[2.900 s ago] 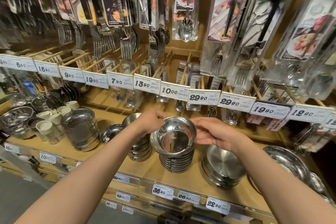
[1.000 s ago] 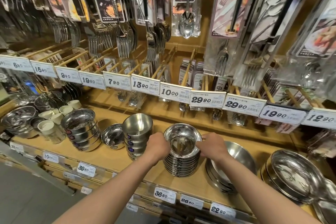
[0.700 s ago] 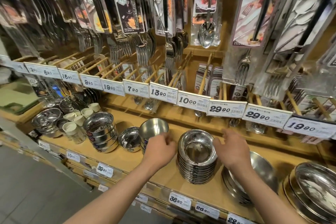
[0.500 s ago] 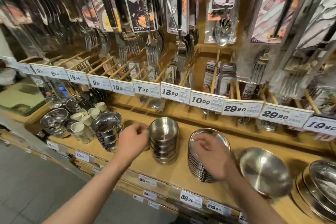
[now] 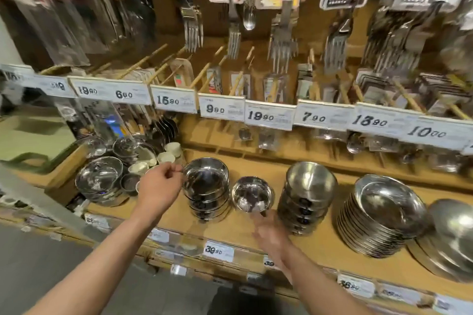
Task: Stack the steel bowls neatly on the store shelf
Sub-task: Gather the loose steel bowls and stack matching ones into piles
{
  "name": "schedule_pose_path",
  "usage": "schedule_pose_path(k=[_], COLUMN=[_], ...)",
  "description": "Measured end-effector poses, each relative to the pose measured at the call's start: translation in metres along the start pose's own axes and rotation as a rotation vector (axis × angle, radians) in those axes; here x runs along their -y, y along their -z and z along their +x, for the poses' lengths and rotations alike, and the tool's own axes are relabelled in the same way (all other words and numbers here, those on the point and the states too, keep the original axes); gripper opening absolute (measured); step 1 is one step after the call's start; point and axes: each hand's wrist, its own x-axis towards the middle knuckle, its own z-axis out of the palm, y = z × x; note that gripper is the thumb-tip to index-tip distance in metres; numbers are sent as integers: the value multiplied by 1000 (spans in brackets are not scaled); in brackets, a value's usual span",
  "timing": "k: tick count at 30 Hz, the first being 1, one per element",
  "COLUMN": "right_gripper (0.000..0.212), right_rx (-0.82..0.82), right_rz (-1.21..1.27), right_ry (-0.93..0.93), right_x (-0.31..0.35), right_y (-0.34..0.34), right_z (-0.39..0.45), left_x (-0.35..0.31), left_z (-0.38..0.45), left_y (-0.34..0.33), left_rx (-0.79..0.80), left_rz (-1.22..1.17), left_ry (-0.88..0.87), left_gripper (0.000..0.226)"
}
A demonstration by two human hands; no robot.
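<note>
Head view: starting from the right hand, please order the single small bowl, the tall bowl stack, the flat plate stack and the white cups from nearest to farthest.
From the right hand:
1. Single small bowl, just above the fingers.
2. Tall bowl stack, to its right.
3. Flat plate stack, further right.
4. White cups, far left, at the back.

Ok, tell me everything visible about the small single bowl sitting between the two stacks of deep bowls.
The small single bowl is shiny polished steel, round, shallow, with a thin rolled rim. It sits upright and alone on the wooden shelf, in the gap between two taller stacks. The blurred right hand is just in front of it, fingers reaching its near rim; whether they touch is unclear.
</note>
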Motion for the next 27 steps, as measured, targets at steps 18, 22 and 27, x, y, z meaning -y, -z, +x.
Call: schedule_pose_path(k=[18, 22, 27], right_gripper=[17, 22, 9], right_rx=[-598, -592, -499], right_rz=[292, 350, 322], right_ry=[-22, 124, 197], right_x=[41, 69, 98], right_y=[-53, -52, -54], right_z=[16, -3, -20], left_x=[22, 17, 4], left_z=[72, 72, 76], left_y=[5, 14, 23], left_rx=[581, 600, 534], left_rz=[89, 109, 74], left_ry=[27, 23, -39], left_gripper=[12, 33, 37])
